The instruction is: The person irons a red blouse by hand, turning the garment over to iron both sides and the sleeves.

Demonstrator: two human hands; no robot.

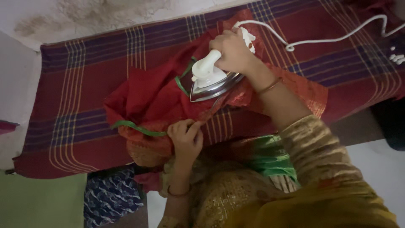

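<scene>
a maroon checked cloth [84, 84] with blue and yellow stripes covers the flat ironing surface, which fills most of the view; a pale stained wall [84, 17] runs behind it. a red garment [152, 97] with a green trim [135, 127] lies crumpled on the cloth near its front edge. a white electric iron [209, 80] with a shiny soleplate sits on the garment, its white cord [329, 40] snaking off to the right. the right hand [232, 50] is closed around the iron's handle. the left hand [185, 137] pinches the garment's near edge, fingers curled. a blue patterned fabric [109, 196] lies below the surface.
</scene>
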